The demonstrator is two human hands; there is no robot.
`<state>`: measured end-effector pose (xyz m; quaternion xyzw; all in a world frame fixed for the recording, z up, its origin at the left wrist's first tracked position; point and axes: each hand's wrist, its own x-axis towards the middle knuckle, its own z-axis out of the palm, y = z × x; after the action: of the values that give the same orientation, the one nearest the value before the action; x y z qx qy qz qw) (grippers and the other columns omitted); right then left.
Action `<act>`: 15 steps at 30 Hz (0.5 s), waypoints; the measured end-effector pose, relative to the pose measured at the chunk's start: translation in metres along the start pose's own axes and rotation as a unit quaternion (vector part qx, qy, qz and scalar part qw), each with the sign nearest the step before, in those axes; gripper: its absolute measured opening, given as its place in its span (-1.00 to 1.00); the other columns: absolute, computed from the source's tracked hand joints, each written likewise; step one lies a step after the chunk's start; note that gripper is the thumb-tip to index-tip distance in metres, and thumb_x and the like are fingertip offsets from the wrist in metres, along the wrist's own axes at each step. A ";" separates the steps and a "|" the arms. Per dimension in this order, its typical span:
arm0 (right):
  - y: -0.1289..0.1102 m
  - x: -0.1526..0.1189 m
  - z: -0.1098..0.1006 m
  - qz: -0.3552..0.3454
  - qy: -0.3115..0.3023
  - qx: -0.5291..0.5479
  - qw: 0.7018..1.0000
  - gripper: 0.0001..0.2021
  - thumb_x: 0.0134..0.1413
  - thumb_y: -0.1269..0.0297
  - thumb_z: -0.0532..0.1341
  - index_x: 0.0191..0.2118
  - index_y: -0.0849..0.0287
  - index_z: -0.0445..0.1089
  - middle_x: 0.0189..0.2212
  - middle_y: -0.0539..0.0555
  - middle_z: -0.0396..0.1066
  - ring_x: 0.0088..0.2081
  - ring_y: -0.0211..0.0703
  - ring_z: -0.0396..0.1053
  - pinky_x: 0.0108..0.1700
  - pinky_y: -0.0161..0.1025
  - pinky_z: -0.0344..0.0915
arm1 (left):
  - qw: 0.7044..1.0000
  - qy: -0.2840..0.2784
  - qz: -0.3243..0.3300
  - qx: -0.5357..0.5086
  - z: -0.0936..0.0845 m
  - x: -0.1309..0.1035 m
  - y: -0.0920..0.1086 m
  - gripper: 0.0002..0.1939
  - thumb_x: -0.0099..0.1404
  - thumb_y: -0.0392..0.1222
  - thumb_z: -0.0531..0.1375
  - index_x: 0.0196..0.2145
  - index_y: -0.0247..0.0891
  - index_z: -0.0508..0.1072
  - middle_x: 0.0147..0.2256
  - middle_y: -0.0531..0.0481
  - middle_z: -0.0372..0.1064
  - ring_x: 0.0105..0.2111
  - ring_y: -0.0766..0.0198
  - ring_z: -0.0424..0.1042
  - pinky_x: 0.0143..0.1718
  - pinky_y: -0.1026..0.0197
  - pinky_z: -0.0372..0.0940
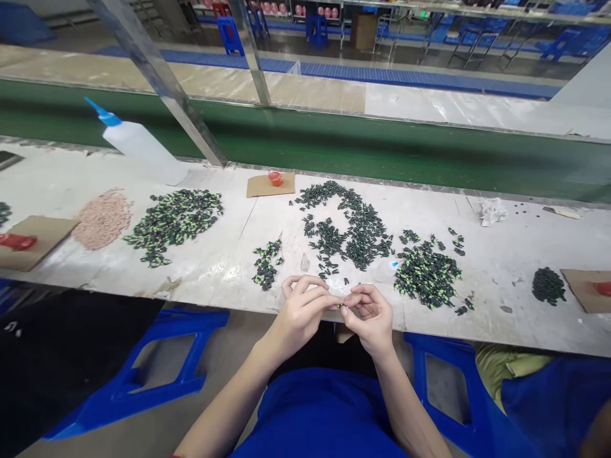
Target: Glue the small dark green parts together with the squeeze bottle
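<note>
My left hand and my right hand meet at the table's front edge, fingertips pinched around a small black and green piece. Which fingertips bear on it is hard to make out at this size. Just beyond my hands lies a scattered heap of small dark pieces. A small group of black and green pieces sits left of my fingers. To the right is a larger pile of black and green pieces, with a small blue-tipped clear bottle beside it.
A white squeeze bottle leans at the back left, near a metal post. Cardboard bears a red cup. Further left are a black-green pile and a pinkish pile. Blue stools and seated people flank me.
</note>
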<state>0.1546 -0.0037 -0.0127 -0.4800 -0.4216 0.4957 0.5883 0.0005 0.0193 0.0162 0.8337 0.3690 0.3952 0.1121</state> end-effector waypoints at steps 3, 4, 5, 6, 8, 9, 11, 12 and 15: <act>0.006 0.000 0.004 0.017 0.018 0.038 0.999 -0.72 -0.25 0.36 0.37 -0.33 0.10 0.34 -0.60 -0.11 0.39 -0.50 -0.31 0.41 -0.35 -0.36 0.41 | 1.000 0.000 -0.003 0.013 0.001 -0.001 0.001 -0.79 0.33 -0.44 0.07 -0.28 -0.21 0.44 -0.45 0.08 0.49 -0.26 0.21 0.36 -0.14 0.09 -0.05; 0.007 0.000 0.005 0.019 0.021 0.044 0.999 -0.72 -0.25 0.36 0.37 -0.33 0.10 0.33 -0.60 -0.11 0.38 -0.50 -0.31 0.40 -0.35 -0.36 0.41 | 1.000 -0.002 -0.005 0.016 0.002 -0.002 0.001 -0.79 0.33 -0.44 0.06 -0.28 -0.21 0.44 -0.44 0.07 0.49 -0.26 0.21 0.36 -0.15 0.09 -0.04; 0.009 -0.001 0.006 0.020 0.023 0.047 0.998 -0.71 -0.26 0.35 0.37 -0.33 0.10 0.32 -0.59 -0.11 0.38 -0.50 -0.31 0.40 -0.35 -0.35 0.41 | 1.000 -0.005 -0.007 0.018 0.003 -0.004 0.001 -0.78 0.33 -0.44 0.05 -0.29 -0.21 0.43 -0.44 0.07 0.50 -0.26 0.21 0.36 -0.15 0.09 -0.04; 0.011 -0.001 0.006 0.021 0.023 0.048 0.998 -0.71 -0.26 0.35 0.37 -0.34 0.10 0.32 -0.59 -0.11 0.37 -0.50 -0.31 0.40 -0.34 -0.35 0.41 | 1.000 -0.009 -0.009 0.019 0.004 -0.005 0.001 -0.78 0.33 -0.44 0.05 -0.29 -0.21 0.43 -0.43 0.07 0.50 -0.26 0.21 0.36 -0.15 0.09 -0.04; 0.016 -0.002 0.004 0.021 0.023 0.045 0.998 -0.72 -0.26 0.35 0.36 -0.34 0.11 0.32 -0.60 -0.11 0.37 -0.50 -0.30 0.39 -0.35 -0.34 0.41 | 1.000 -0.019 -0.014 0.017 0.006 -0.007 0.001 -0.77 0.34 -0.44 0.03 -0.29 -0.21 0.43 -0.42 0.07 0.51 -0.26 0.20 0.36 -0.16 0.09 -0.04; 0.017 -0.003 0.003 0.021 0.024 0.043 0.999 -0.72 -0.26 0.36 0.36 -0.34 0.11 0.32 -0.60 -0.11 0.36 -0.50 -0.30 0.39 -0.35 -0.34 0.41 | 0.999 -0.022 -0.017 0.015 0.008 -0.008 0.001 -0.77 0.34 -0.44 0.03 -0.29 -0.21 0.43 -0.42 0.07 0.51 -0.26 0.20 0.36 -0.16 0.10 -0.03; 0.021 -0.004 0.001 0.019 0.028 0.034 0.999 -0.73 -0.26 0.37 0.35 -0.34 0.11 0.32 -0.60 -0.11 0.36 -0.51 -0.31 0.38 -0.36 -0.35 0.40 | 0.999 -0.025 -0.024 0.008 0.012 -0.010 0.001 -0.77 0.35 -0.44 0.03 -0.29 -0.21 0.42 -0.42 0.07 0.50 -0.27 0.21 0.35 -0.17 0.10 -0.03; 0.022 -0.005 0.000 0.017 0.031 0.026 0.999 -0.74 -0.26 0.37 0.34 -0.34 0.11 0.32 -0.60 -0.11 0.36 -0.51 -0.31 0.38 -0.36 -0.35 0.40 | 0.999 -0.024 -0.026 0.002 0.014 -0.011 0.001 -0.78 0.35 -0.43 0.03 -0.28 -0.21 0.43 -0.43 0.08 0.50 -0.27 0.21 0.35 -0.17 0.11 -0.03; 0.021 -0.009 -0.003 -0.001 0.039 -0.013 0.999 -0.76 -0.22 0.39 0.32 -0.33 0.11 0.33 -0.58 -0.10 0.37 -0.50 -0.31 0.39 -0.35 -0.35 0.41 | 0.999 -0.024 -0.039 -0.018 0.020 -0.013 0.001 -0.78 0.36 -0.40 0.03 -0.28 -0.20 0.44 -0.44 0.08 0.49 -0.27 0.21 0.34 -0.17 0.11 -0.02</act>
<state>0.1522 -0.0117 -0.0341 -0.5063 -0.4053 0.4702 0.5985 0.0103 0.0121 -0.0039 0.8257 0.3918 0.3769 0.1509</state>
